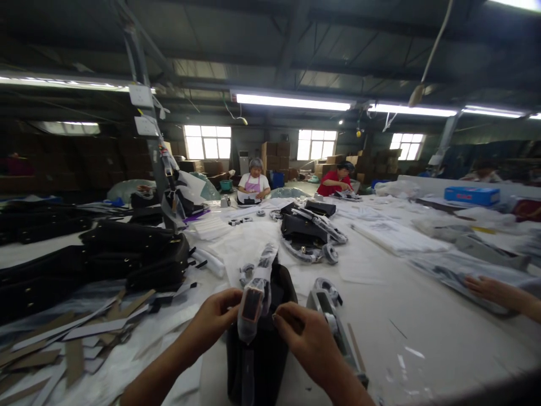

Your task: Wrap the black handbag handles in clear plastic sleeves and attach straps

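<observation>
A black handbag (pixel 257 366) stands on the table right in front of me. Across its top runs a strap (pixel 265 265) wrapped in clear plastic, with a rectangular buckle (pixel 251 304) under the wrap. My left hand (pixel 217 316) is closed at the left side of the buckle, its fingertips on the wrapped strap. On the bag's right side, my right hand (pixel 306 335) pinches at a small pale spot; what lies between the fingers is too small to name. Just right of this hand is a grey tape dispenser (pixel 333 327).
Black bags (pixel 135 254) are piled at left, above loose cardboard strips (pixel 76 361). More bags with wrapped straps (pixel 304 228) lie ahead. Another person's hand (pixel 494 290) rests on plastic sheeting at right. Two people (pixel 253 183) work across the table. A post (pixel 158 175) rises at left.
</observation>
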The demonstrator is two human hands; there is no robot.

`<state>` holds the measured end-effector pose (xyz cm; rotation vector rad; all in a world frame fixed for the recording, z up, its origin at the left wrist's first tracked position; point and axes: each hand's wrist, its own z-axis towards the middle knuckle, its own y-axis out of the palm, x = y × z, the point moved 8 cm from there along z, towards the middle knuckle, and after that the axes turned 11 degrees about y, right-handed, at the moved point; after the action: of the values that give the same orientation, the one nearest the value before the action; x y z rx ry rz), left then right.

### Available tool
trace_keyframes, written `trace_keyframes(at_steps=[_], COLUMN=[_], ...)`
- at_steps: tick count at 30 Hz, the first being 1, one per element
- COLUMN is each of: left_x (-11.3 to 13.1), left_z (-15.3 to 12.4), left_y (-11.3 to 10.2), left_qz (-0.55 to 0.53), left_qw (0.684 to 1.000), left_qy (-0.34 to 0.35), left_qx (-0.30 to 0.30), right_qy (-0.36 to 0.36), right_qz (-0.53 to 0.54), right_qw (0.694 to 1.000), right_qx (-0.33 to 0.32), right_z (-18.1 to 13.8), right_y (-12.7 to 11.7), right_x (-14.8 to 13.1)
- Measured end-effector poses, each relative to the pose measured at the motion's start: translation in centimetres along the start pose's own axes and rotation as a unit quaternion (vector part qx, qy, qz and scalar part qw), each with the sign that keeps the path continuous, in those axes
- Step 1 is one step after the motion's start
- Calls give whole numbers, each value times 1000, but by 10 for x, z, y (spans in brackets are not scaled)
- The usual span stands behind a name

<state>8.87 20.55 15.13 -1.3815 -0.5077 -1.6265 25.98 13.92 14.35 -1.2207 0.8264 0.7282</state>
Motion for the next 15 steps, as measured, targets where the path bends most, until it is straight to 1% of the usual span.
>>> trace_keyframes(at_steps=[2,4,6,9,11,15], left_x=[1,-1,-5,-8,-9,-8], left_z=[12,18,18,13,10,10], left_y=[6,8,10,15,19,21], left_qz=[1,-30,-71,-109,-125,-113], left_qw=[999,998,995,989,987,990], left_qy=[10,-5,-29,-51,-53,-54], left_qx=[-39,-53,-64,-85,-87,-60], right_qy=[-23,-32,-23,-3,3,-5], right_qz=[-8,-2,16,50,58,38], right_qw=[1000,999,999,998,997,999], right_qx=[-1,-5,-17,-36,-40,-38], right_z=[8,14,17,17,17,15], right_y=[5,8,11,17,21,25], right_x=[-10,-17,-17,-10,-5,-8])
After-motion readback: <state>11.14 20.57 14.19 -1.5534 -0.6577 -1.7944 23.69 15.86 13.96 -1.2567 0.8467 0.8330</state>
